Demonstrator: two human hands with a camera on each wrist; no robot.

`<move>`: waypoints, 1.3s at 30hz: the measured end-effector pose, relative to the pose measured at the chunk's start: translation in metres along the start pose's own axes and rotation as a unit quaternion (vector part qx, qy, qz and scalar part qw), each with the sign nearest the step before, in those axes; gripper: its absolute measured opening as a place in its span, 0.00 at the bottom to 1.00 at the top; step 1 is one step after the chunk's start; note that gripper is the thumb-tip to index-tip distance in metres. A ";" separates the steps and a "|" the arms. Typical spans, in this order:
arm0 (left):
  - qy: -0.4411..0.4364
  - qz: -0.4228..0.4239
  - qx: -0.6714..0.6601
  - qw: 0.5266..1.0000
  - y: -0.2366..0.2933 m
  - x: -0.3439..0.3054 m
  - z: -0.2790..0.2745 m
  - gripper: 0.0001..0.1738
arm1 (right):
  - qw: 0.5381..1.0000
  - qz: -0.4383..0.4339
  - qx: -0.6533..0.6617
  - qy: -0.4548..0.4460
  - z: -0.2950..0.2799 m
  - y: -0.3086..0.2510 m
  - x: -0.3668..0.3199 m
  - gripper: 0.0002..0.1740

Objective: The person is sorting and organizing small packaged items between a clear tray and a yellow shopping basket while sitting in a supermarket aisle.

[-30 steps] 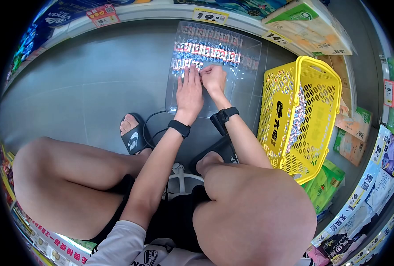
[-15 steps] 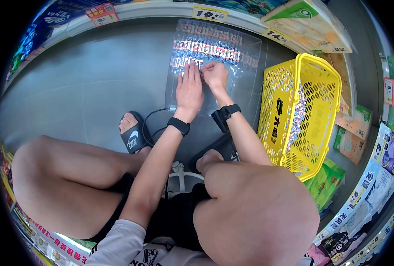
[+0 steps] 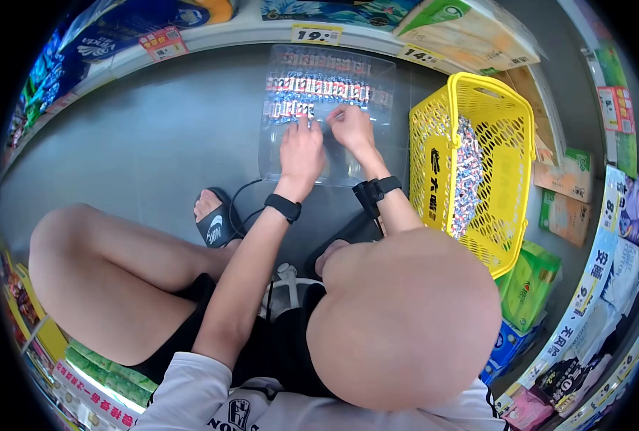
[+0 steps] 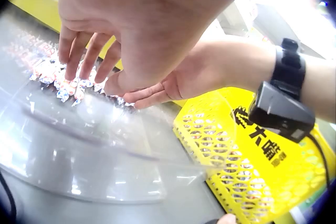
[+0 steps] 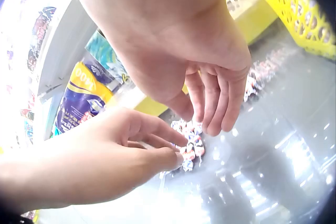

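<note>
A clear plastic tray (image 3: 377,144) on the floor holds rows of small wrapped candies (image 3: 319,87), also seen in the left wrist view as wrapped candies (image 4: 68,85). At the near edge of the shortest row, my left hand (image 3: 303,154) rests with its fingers loosely bent; the left wrist view shows my left hand (image 4: 131,29) over the candies. My right hand (image 3: 353,134) hovers just right of that row's end, fingers bent and thumb close to them. Nothing is visible between the fingers of my right hand (image 5: 173,40), though their undersides are partly hidden.
A yellow basket (image 3: 434,165) with many wrapped candies inside stands to the right of the tray. Shelves with price labels (image 3: 316,34) and tissue packs (image 3: 470,36) border the far side and right. A sandaled foot (image 3: 215,219) is left of the tray.
The head view has shifted, so tray and basket appear further left. My left fingers, flatter before, are more bent and lower on the row. My right hand has moved slightly away from the row's end.
</note>
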State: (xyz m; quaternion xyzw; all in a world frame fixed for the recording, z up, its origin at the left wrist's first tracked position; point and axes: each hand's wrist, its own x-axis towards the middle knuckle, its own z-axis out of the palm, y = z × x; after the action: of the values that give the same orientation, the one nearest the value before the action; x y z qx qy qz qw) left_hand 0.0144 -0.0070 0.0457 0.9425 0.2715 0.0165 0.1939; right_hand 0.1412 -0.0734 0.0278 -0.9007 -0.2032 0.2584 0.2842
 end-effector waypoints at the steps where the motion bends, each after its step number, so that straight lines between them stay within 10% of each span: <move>1: 0.002 0.007 0.000 1.000 0.004 0.001 -0.003 0.19 | 1.000 0.001 0.002 0.007 -0.011 -0.003 -0.005 0.08; 14: -0.115 0.121 -0.206 0.964 0.116 -0.008 -0.076 0.14 | 0.984 -0.129 0.000 0.126 -0.162 -0.016 -0.110 0.09; 29: -0.107 0.356 -0.379 0.847 0.249 -0.023 -0.076 0.12 | 0.969 0.028 0.096 0.228 -0.268 0.065 -0.176 0.11; 33: 0.015 0.324 -0.313 0.893 0.284 -0.018 -0.053 0.08 | 0.969 0.071 -0.027 0.236 -0.286 0.094 -0.182 0.11; 39: -0.043 0.352 -0.226 0.907 0.309 -0.001 -0.022 0.05 | 0.973 0.148 -0.026 0.177 -0.280 0.140 -0.165 0.13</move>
State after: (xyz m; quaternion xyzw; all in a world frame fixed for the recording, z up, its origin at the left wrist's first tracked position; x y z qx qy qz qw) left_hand 0.1668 -0.2398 0.1814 0.9076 -0.0970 0.1042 0.3950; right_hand 0.2050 -0.3784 0.1965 -0.9592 -0.0209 0.1282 0.2511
